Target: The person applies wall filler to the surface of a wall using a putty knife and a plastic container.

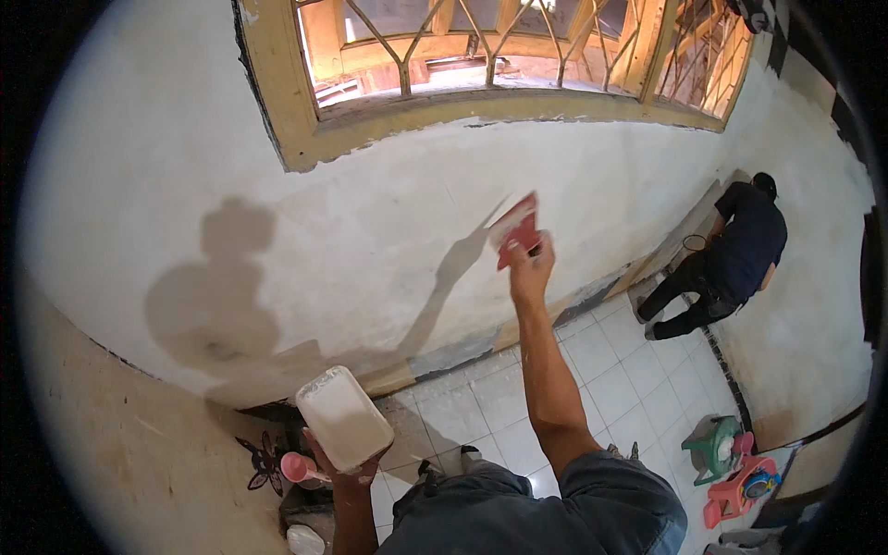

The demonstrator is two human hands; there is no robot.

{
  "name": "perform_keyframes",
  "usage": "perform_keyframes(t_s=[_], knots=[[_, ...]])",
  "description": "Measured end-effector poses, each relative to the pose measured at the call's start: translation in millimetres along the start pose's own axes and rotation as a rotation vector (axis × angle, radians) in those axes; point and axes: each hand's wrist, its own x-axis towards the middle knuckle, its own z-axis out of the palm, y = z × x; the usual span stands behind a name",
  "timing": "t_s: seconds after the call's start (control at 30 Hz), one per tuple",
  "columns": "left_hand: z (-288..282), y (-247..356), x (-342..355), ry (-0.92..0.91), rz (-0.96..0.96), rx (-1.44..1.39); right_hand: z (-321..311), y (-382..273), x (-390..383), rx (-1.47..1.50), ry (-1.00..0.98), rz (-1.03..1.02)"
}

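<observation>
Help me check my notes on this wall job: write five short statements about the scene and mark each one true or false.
1. The left hand holds a pale tray. True.
2. The right hand holds a blue scraper. False: the scraper is red.
3. The window frame is yellow. True.
4. Nothing crosses the opening inside that frame. False: metal bars cross it.
5. Toward the right of the picture, another person wears a dark shirt. True.
</observation>
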Motion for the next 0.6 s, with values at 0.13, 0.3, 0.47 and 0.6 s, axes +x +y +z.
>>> perform_keyframes(t_s=[0.13, 0.3, 0.47, 0.6], knots=[[1, 37, 12, -0.019, -0.454, -0.857, 3, -7, 25, 0.139, 0.348, -0.104], [-8, 29, 9, -0.228, -0.088, -0.346, -24, 53, 61, -0.269, 0.308, -0.136], [-22, 48, 13, -0.064, -0.431, -0.859, 81, -5, 7, -0.672, 0.254, -0.114], [-36, 46, 20, -0.165, -0.370, -0.833, 134, -29, -38, -0.684, 0.040, -0.245]])
